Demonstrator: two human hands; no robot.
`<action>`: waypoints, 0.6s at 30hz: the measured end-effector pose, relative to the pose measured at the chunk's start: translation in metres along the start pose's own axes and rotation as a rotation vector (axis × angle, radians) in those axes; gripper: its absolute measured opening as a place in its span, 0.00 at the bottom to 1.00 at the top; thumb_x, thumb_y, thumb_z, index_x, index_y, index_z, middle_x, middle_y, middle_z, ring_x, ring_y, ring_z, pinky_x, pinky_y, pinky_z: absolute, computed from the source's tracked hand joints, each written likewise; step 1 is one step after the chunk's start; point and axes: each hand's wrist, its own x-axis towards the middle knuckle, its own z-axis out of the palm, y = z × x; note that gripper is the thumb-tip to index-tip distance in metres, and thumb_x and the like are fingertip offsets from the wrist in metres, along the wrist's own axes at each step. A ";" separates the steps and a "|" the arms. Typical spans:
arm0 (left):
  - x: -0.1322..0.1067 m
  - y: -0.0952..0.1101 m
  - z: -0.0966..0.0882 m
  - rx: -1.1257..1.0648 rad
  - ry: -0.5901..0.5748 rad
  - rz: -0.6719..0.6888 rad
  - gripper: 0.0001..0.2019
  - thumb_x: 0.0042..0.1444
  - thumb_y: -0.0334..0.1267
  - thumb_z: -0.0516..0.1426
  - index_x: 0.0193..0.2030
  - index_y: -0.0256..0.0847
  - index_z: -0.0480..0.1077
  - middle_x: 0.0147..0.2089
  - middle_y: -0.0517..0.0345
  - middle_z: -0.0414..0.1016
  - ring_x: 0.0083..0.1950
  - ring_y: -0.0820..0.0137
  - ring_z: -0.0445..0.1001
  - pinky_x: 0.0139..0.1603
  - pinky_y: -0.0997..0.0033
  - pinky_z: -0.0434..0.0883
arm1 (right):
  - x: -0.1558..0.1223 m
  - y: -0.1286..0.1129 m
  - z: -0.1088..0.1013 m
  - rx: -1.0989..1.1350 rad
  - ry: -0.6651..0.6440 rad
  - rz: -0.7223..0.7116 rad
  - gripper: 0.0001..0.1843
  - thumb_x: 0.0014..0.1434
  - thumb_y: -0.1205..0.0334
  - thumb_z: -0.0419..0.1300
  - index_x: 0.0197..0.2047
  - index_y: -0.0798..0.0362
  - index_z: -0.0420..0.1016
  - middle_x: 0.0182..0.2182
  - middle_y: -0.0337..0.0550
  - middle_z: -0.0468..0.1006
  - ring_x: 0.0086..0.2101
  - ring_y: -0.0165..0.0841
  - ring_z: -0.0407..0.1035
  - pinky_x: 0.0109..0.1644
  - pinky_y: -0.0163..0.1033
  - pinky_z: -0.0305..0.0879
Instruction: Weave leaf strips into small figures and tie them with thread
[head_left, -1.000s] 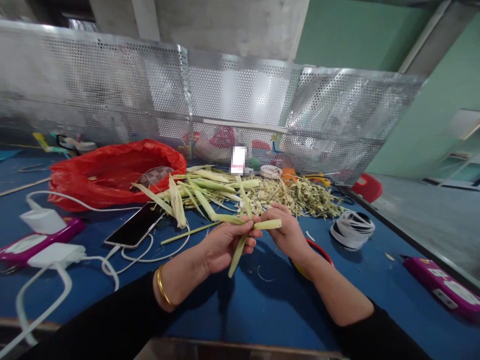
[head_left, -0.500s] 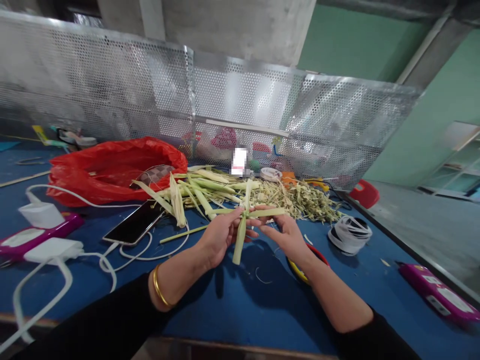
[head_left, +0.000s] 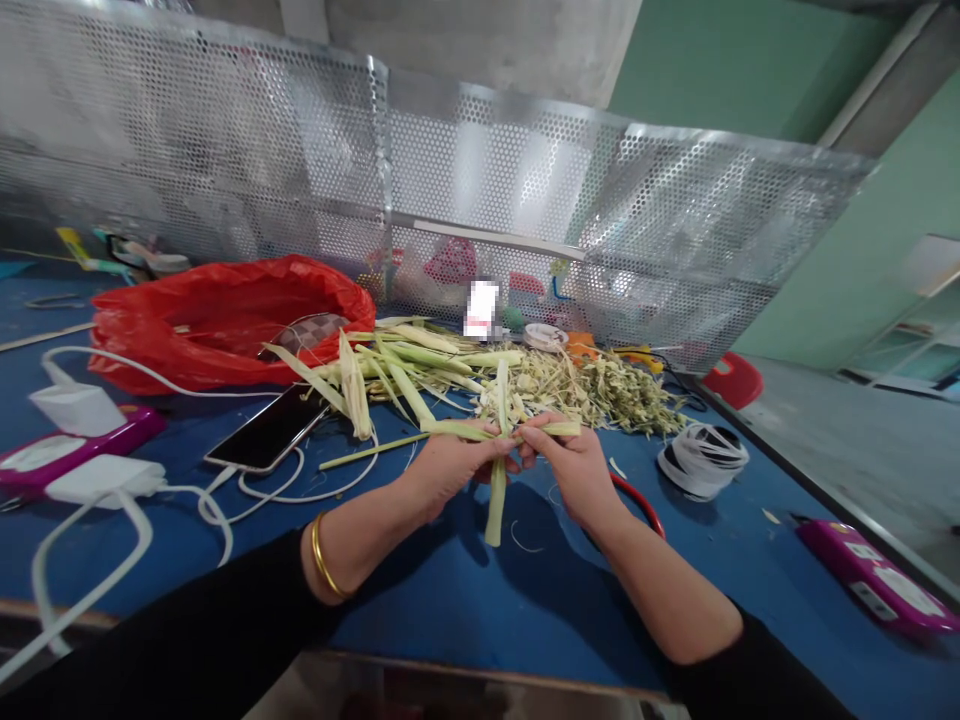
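A cross of pale green corn husk strips [head_left: 496,505] is held up over the table in the middle of the head view. My left hand [head_left: 452,468] pinches it near the centre, thumb on top. From the other side, the fingertips of my right hand [head_left: 571,466] close on it, close to the left thumb. One strip points up, one hangs down, and the others stick out left and right. Fingers hide the crossing point. Behind the hands lie a heap of loose husks [head_left: 405,365] and a pile of dry shreds [head_left: 622,393].
A red plastic bag [head_left: 157,335] stands at the left, beside a phone [head_left: 266,428] on a white cable. White chargers [head_left: 79,410] rest on a purple device. To the right are a roll of white strip [head_left: 701,462] and another purple device [head_left: 874,578]. A perforated metal screen [head_left: 480,160] rises behind.
My right fingers have come in from beneath the right-hand strip to pinch near the centre. The cross has shifted slightly right, and the left thumb now covers its middle.
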 end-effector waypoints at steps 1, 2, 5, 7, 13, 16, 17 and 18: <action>0.001 0.000 0.000 -0.002 0.014 -0.021 0.11 0.47 0.43 0.63 0.28 0.35 0.74 0.28 0.50 0.78 0.31 0.68 0.75 0.32 0.73 0.68 | -0.001 0.000 0.000 -0.001 0.013 0.007 0.09 0.51 0.58 0.63 0.26 0.54 0.73 0.18 0.35 0.71 0.20 0.28 0.65 0.28 0.36 0.64; 0.001 0.000 0.001 -0.016 0.024 -0.043 0.10 0.46 0.42 0.63 0.28 0.35 0.74 0.27 0.51 0.77 0.30 0.68 0.74 0.32 0.73 0.68 | -0.001 0.001 0.001 0.003 0.030 0.016 0.08 0.51 0.59 0.63 0.25 0.54 0.73 0.18 0.35 0.71 0.20 0.28 0.64 0.28 0.36 0.63; 0.003 -0.001 0.002 -0.061 0.027 -0.059 0.09 0.44 0.40 0.65 0.27 0.36 0.74 0.25 0.52 0.78 0.28 0.68 0.74 0.32 0.71 0.68 | 0.000 -0.001 0.002 0.024 0.078 0.041 0.08 0.50 0.60 0.63 0.24 0.55 0.72 0.16 0.35 0.70 0.19 0.27 0.63 0.27 0.35 0.61; 0.004 -0.003 0.001 -0.064 0.033 -0.034 0.09 0.44 0.41 0.65 0.28 0.36 0.75 0.26 0.52 0.78 0.30 0.67 0.75 0.34 0.71 0.68 | 0.001 -0.002 0.001 0.045 0.092 0.051 0.09 0.49 0.59 0.64 0.24 0.54 0.72 0.16 0.34 0.70 0.19 0.27 0.63 0.28 0.36 0.62; 0.005 -0.002 -0.005 0.008 0.181 0.057 0.14 0.47 0.41 0.63 0.41 0.40 0.77 0.43 0.53 0.80 0.43 0.66 0.73 0.36 0.73 0.65 | 0.000 -0.005 0.003 0.034 0.014 0.127 0.15 0.49 0.52 0.65 0.36 0.54 0.75 0.30 0.41 0.77 0.31 0.31 0.70 0.42 0.40 0.66; 0.005 0.000 -0.005 -0.045 0.161 0.072 0.11 0.48 0.36 0.60 0.40 0.39 0.78 0.44 0.53 0.80 0.47 0.64 0.73 0.42 0.70 0.66 | -0.003 -0.003 0.007 -0.033 -0.110 0.186 0.17 0.50 0.49 0.64 0.34 0.55 0.74 0.30 0.41 0.77 0.34 0.33 0.70 0.43 0.40 0.65; 0.005 0.001 -0.004 -0.079 0.140 0.068 0.10 0.48 0.34 0.60 0.39 0.39 0.78 0.43 0.53 0.80 0.48 0.64 0.73 0.46 0.69 0.66 | -0.004 -0.002 0.008 -0.071 -0.129 0.175 0.17 0.51 0.49 0.64 0.33 0.55 0.73 0.28 0.41 0.76 0.33 0.33 0.70 0.41 0.40 0.66; 0.005 0.001 -0.003 -0.123 0.121 0.065 0.10 0.48 0.33 0.59 0.38 0.39 0.78 0.43 0.54 0.80 0.50 0.64 0.72 0.49 0.69 0.66 | -0.005 -0.001 0.009 -0.111 -0.128 0.144 0.17 0.51 0.48 0.63 0.31 0.55 0.73 0.25 0.40 0.75 0.32 0.33 0.70 0.38 0.39 0.65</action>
